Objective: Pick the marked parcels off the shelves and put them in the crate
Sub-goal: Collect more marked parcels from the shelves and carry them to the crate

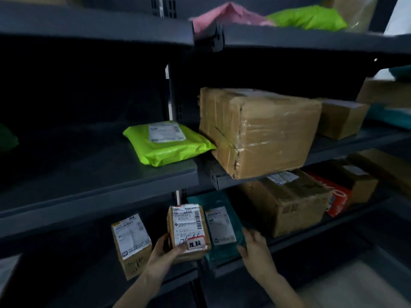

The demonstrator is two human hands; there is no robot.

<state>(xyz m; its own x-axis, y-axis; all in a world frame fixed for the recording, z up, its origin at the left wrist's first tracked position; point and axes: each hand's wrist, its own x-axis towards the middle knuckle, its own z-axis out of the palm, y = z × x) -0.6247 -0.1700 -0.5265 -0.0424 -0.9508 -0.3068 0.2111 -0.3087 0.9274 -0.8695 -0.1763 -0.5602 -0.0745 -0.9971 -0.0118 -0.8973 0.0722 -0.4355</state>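
A small brown box (188, 227) with a white label and a red-edged sticker near its front stands at the edge of the lower shelf (311, 236). My left hand (165, 252) grips its front left corner, thumb lying on the label. A teal mailer bag (222, 227) with a white label lies just right of the box. My right hand (252, 246) holds that bag's right edge, fingers curled onto it. No crate is in view.
A second small labelled box (131, 242) stands left of my left hand. The middle shelf carries a lime-green mailer (166, 144) and a large taped carton (260, 132) overhanging the edge. More cartons (287, 202) fill the lower right. Pink and green bags lie on top.
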